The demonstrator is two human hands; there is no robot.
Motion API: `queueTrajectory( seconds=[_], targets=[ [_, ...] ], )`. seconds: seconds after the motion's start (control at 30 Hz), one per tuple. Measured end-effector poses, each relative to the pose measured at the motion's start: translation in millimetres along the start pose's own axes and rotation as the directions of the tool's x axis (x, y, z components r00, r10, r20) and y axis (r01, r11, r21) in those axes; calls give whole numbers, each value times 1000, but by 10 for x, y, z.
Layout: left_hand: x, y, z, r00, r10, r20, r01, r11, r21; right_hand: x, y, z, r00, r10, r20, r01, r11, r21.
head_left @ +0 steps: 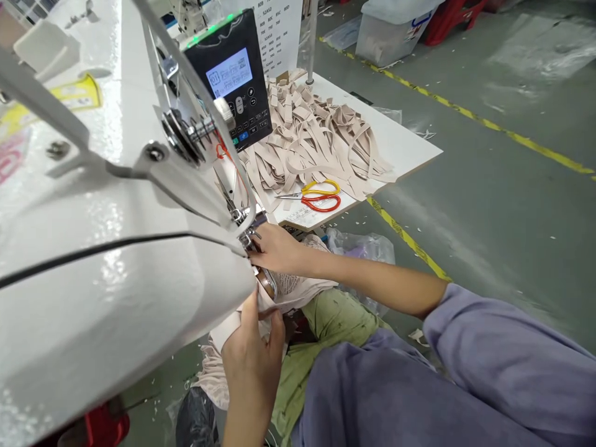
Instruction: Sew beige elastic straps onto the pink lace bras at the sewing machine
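Observation:
My left hand (pixel 254 354) pinches a beige fabric piece (pixel 231 326) below the head of a white sewing machine (pixel 139 267). Its thumb and forefinger are on the cloth beside the machine's narrow arm end. Close to the presser foot (pixel 249 234), my right hand (pixel 279 248) is closed at the cloth, its fingertips partly hidden by the machine parts. Beige lacy cloth (pixel 291 284) hangs under my right wrist, over my lap. The stitching point itself is hidden.
A heap of beige strips (pixel 321 136) lies on the white table (pixel 410 149), with yellow-and-red scissors (pixel 321 195) at its near edge. The control panel (pixel 233 81) stands left of the heap. A clear plastic bin (pixel 391 31) and red stool (pixel 451 22) are on the floor behind.

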State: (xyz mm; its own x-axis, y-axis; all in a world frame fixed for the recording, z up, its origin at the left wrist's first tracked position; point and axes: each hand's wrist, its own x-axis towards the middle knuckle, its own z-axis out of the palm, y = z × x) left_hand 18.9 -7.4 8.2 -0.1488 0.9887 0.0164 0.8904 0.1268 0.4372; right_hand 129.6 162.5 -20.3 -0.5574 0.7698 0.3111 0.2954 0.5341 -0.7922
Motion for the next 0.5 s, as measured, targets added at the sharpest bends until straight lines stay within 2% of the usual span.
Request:
queueTrajectory(
  seconds=[0.3,0.5],
  targets=[
    [-7,47,20,999,-37,19,36,998,44,4,73,14,999,-36,-8,36,999,23],
    [-9,52,11,999,26,31,-28,995,92,-18,55,-16,999,-32,-24,35,995,93]
  ],
)
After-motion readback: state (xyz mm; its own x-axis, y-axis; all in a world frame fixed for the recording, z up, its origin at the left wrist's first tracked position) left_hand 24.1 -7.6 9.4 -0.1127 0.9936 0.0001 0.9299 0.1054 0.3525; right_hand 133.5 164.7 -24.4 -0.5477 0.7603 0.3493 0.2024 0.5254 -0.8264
